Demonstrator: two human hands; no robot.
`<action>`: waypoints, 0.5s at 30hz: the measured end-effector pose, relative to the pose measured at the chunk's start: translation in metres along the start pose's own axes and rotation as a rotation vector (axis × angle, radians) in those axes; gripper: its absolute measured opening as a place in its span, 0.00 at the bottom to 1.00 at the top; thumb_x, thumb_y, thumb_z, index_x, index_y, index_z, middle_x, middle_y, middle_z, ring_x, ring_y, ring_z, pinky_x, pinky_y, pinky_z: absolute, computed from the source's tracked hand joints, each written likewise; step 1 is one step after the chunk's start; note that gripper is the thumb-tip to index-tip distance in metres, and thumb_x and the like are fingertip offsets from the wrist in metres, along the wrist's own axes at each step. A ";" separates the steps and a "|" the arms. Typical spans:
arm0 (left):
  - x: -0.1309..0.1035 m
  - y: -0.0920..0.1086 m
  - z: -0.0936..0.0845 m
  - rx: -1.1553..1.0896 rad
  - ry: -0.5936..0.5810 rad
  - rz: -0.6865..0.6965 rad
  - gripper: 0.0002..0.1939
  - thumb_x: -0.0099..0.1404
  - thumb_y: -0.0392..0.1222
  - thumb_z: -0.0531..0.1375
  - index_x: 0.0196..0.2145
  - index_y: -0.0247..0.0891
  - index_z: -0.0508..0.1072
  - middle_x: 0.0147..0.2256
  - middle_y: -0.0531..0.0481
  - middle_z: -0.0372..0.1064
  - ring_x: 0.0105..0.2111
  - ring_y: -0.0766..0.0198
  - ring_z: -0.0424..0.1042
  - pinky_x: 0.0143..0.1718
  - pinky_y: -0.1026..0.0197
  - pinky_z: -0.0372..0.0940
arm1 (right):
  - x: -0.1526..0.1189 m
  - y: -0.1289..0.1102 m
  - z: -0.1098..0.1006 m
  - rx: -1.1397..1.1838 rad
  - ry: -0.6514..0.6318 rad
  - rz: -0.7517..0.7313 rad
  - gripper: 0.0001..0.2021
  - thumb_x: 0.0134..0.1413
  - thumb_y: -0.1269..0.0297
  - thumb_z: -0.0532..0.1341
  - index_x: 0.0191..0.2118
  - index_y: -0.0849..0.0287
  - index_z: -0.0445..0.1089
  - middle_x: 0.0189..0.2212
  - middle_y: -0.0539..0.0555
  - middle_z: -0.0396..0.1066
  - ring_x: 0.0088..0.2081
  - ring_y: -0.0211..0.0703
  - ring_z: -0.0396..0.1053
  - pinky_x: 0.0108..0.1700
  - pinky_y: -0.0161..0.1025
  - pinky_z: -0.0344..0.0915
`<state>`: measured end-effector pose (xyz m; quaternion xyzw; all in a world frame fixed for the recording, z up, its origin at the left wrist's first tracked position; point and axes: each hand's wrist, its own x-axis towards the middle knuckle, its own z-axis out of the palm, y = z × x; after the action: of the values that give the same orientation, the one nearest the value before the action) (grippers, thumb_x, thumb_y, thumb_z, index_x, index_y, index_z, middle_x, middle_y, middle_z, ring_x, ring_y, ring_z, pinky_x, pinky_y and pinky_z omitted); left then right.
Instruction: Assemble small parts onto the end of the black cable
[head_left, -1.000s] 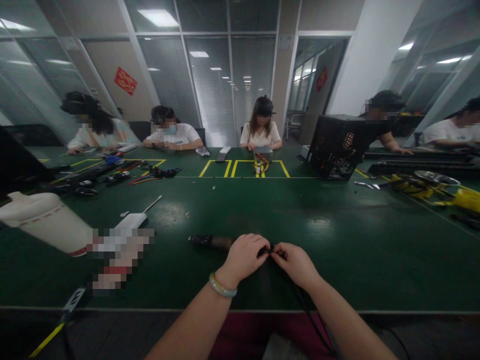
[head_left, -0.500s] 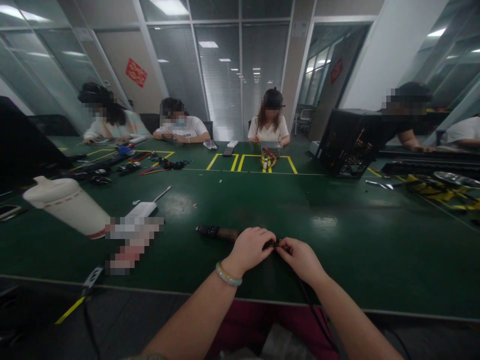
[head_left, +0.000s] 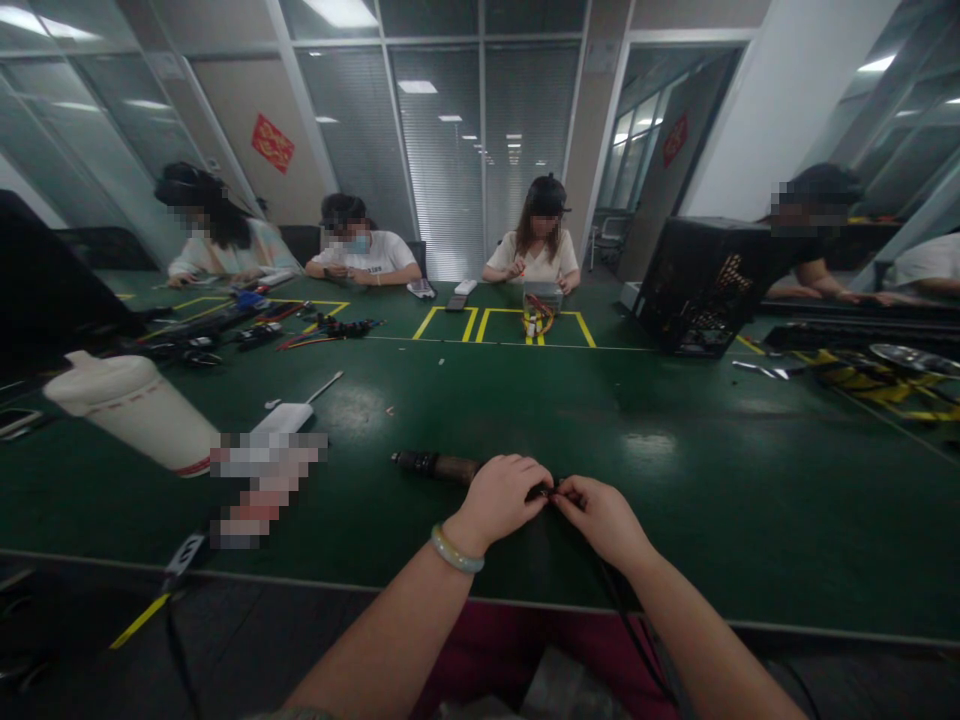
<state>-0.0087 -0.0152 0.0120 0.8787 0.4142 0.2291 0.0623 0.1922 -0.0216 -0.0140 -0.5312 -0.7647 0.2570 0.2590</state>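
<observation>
While left grip point(head_left: 506, 500) clasps dark tool point(head_left: 454, 470), right grip point(head_left: 600, 512) pinches cable point(head_left: 625, 625); tag point(head_left: 185, 556) reads "3".

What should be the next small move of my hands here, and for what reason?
Perhaps steady the tool with the left hand. That hand covers the tool's right end, the right hand works close beside it, and a cable trails below the right wrist, so a tug might shift it. What the right hand touches is too dark to tell.

The tool point(head_left: 439, 466) lies on the table point(head_left: 712, 510), right of the cup point(head_left: 142, 412).
</observation>
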 end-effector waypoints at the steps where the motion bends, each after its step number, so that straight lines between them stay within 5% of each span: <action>1: 0.000 0.000 0.000 -0.002 0.005 -0.006 0.07 0.63 0.40 0.62 0.41 0.43 0.71 0.41 0.53 0.71 0.43 0.60 0.68 0.45 0.57 0.59 | 0.000 0.000 0.000 0.001 0.001 0.000 0.09 0.57 0.59 0.57 0.35 0.55 0.72 0.29 0.50 0.73 0.32 0.42 0.69 0.35 0.35 0.60; 15: 0.002 -0.003 0.004 0.016 -0.015 0.011 0.04 0.64 0.38 0.60 0.39 0.44 0.71 0.39 0.53 0.71 0.41 0.61 0.68 0.43 0.58 0.59 | -0.001 -0.001 -0.001 -0.028 0.032 -0.006 0.07 0.57 0.60 0.59 0.35 0.55 0.73 0.29 0.49 0.73 0.32 0.40 0.68 0.34 0.33 0.58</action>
<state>-0.0074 -0.0114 0.0080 0.8831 0.4106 0.2197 0.0572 0.1925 -0.0223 -0.0132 -0.5366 -0.7656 0.2369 0.2642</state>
